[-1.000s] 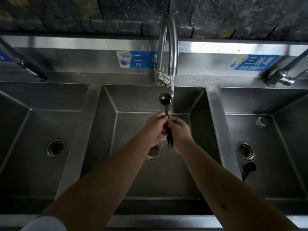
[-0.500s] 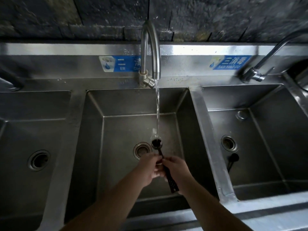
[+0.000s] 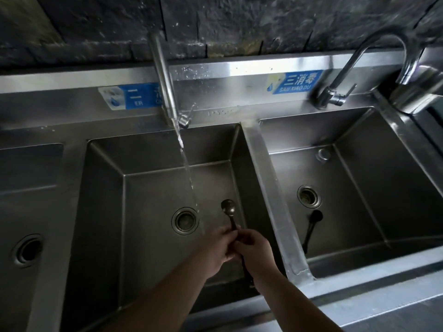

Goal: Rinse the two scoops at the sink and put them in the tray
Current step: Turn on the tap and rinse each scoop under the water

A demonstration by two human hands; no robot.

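Over the middle basin [image 3: 153,188] I hold a dark long-handled scoop [image 3: 229,208], bowl pointing away from me. My left hand [image 3: 217,248] and my right hand [image 3: 255,250] are both closed around its handle, pressed together. The bowl sits just right of the water stream [image 3: 189,178] running from the middle tap [image 3: 163,75]. A second dark scoop [image 3: 311,226] lies on the floor of the right basin [image 3: 383,188], near its drain [image 3: 308,196]. No tray is in view.
Three steel basins stand side by side, split by raised dividers [image 3: 271,192]. The left basin [image 3: 26,212] is partly visible. A second tap [image 3: 374,63] arches over the right basin. A steel pot [image 3: 417,92] sits at the far right. Dark stone wall behind.
The view has swung left and tilted. The scoop bowl has moved out of the stream to its right. Both hands stay closed on the handle.
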